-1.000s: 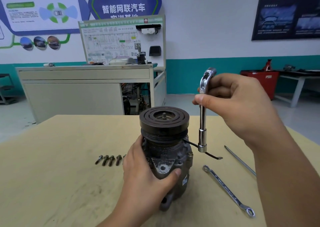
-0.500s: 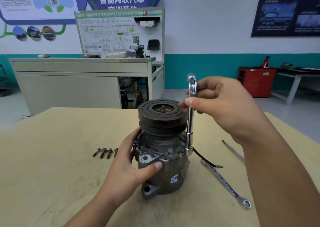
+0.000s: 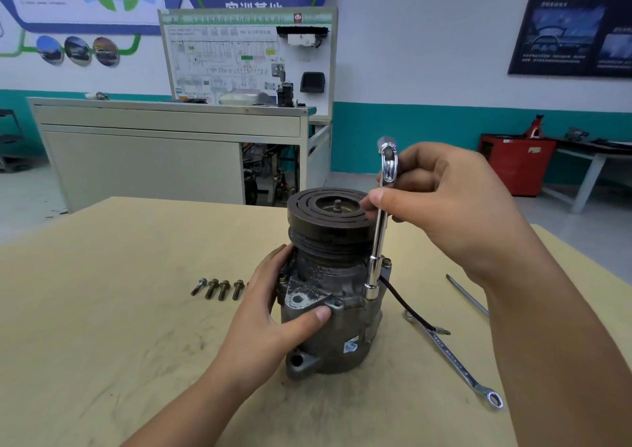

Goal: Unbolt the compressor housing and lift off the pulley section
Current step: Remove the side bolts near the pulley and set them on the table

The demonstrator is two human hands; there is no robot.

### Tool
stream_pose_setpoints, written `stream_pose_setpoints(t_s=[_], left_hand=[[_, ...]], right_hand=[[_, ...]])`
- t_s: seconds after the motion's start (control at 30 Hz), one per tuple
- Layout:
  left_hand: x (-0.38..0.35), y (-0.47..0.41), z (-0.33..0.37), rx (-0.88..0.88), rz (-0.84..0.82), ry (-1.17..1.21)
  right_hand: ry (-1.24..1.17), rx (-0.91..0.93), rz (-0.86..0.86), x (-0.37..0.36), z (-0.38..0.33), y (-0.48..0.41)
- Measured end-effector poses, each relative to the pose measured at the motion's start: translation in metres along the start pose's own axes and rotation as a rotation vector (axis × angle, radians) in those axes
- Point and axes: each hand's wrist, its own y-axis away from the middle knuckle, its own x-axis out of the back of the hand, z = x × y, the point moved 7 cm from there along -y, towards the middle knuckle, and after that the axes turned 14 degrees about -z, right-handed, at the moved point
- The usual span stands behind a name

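A grey metal compressor [image 3: 342, 330] stands upright on the wooden table [image 3: 102, 310], its dark grooved pulley [image 3: 330, 216] on top. My left hand [image 3: 273, 313] grips the housing from the left, thumb across its front flange. My right hand [image 3: 455, 207] pinches the upper end of a chrome socket wrench [image 3: 378, 238] held upright. The wrench's socket end sits down on a bolt at the housing's right front flange. A thin black wire [image 3: 410, 310] trails from the compressor to the right.
Several loose bolts [image 3: 219, 287] lie in a row on the table left of the compressor. A combination spanner [image 3: 455, 357] lies to the right, and a thin metal rod [image 3: 466, 294] beyond it. A grey cabinet [image 3: 164, 152] stands behind the table.
The socket wrench came left and down from beside the compressor until its socket sat on the flange bolt. My left hand shifted higher on the housing.
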Motion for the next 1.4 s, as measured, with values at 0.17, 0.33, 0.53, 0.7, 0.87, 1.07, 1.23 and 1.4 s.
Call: stream_pose_setpoints(t_s=[0.17,0.33,0.53,0.7,0.87,1.07,1.23,1.4], left_hand=[[-0.001,0.001,0.001,0.001,-0.003,-0.021],[-0.001,0.0,0.002,-0.006,0.004,-0.047],[-0.001,0.002,0.0,-0.009,0.013,-0.078],[0.0,0.001,0.0,-0.011,0.017,-0.076],[0.001,0.0,0.002,-0.015,0.023,-0.084],[0.0,-0.001,0.003,-0.018,0.015,-0.1],[0.002,-0.001,0.004,-0.016,0.005,-0.114],[0.004,-0.001,0.004,-0.018,0.002,-0.099]], right_hand=[[0.024,-0.015,0.106,0.003,0.001,0.0],[0.146,-0.015,0.192,0.003,-0.002,0.001],[0.22,0.069,0.208,-0.005,-0.009,0.0],[0.327,0.135,0.234,-0.008,-0.016,0.0],[0.182,0.128,0.29,-0.019,-0.009,-0.004],[-0.049,0.069,0.439,-0.028,0.0,-0.012],[-0.154,0.025,0.388,-0.025,0.007,-0.021],[-0.238,-0.006,0.316,-0.025,0.008,-0.025]])
